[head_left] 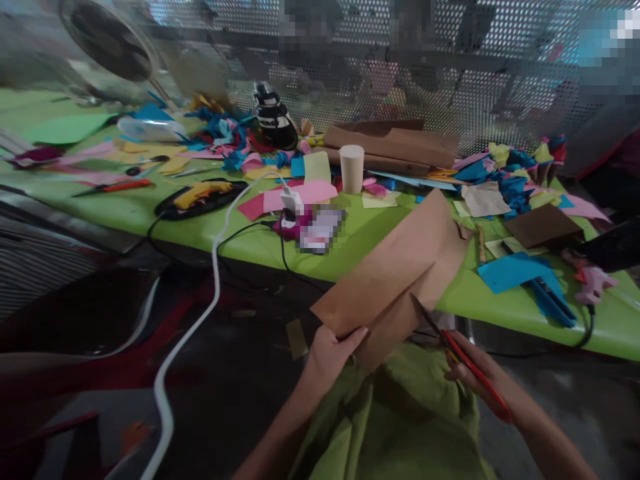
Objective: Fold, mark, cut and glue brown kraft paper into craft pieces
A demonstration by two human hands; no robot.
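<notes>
Head view, far left: a yellow glue gun [200, 193] sat on the tabletop [370, 233], and a white cable [215, 267] dropped past the near edge, left of the work.
Left hand [334, 350]: its grip was pinching the near-left edge of the brown paper [390, 267], thumb on top.
Brown paper: it slanted from the left hand up and away to the right, its far part over the tabletop and its near part above the green cloth [425, 413] on the lap. A long slit or fold line ran roughly along that slant.
Scissors [480, 380]: the dark blades pointed up and left, across the paper's long axis, from its near-right side. The upper tip was at or just over the paper, beside the line; contact could not be told. The blades looked parted, the lower one hard to make out.
Right hand [465, 367]: its grip was wrapped around the red handles, with the palm off the paper. The left hand was nearer to the sheet.
Far right: blue paper [515, 270] lay near the tabletop edge, beyond the right hand. Between that edge and the right wrist, there was some open air.
</notes>
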